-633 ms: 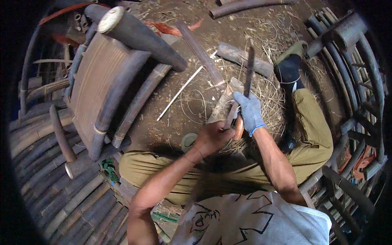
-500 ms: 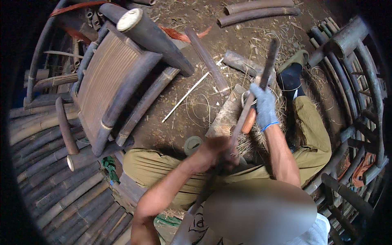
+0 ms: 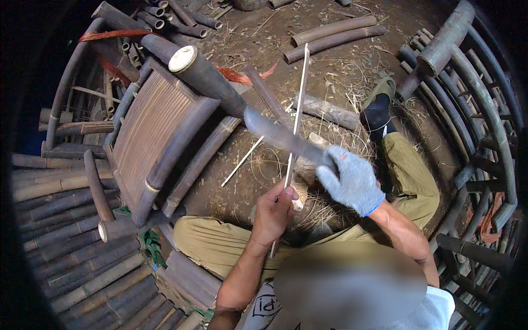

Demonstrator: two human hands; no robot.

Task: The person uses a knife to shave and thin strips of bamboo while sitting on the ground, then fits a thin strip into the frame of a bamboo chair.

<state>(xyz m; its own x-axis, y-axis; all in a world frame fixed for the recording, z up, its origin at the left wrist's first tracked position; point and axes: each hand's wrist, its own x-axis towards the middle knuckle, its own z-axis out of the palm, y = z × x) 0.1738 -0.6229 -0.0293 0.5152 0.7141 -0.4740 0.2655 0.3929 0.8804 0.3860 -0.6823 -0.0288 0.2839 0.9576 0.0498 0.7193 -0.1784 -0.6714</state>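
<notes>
My bare left hand (image 3: 273,213) is closed around a long, thin bamboo strip (image 3: 301,88), pale on its length and pointing away from me. The strip's near end comes out below the hand, over my lap. In my right hand (image 3: 350,180), which wears a grey glove with a blue cuff, is the handle of a large knife (image 3: 270,127). Its broad blade, smeared by motion, points left and crosses the strip beyond my left fingers. Whether blade and strip touch, I cannot tell. The knife's handle is mostly hidden by the glove.
A bamboo chair (image 3: 159,121) with a slatted panel stands at the left. Bamboo framework (image 3: 476,93) rises at the right. Bamboo poles (image 3: 88,256) lie lower left. On the ground are a split bamboo piece (image 3: 330,111), two curved lengths (image 3: 335,41) and many shavings.
The knife has swung from pointing away to pointing left across the strip. My left hand has moved away from my lap, and the strip now stands out longer ahead of it.
</notes>
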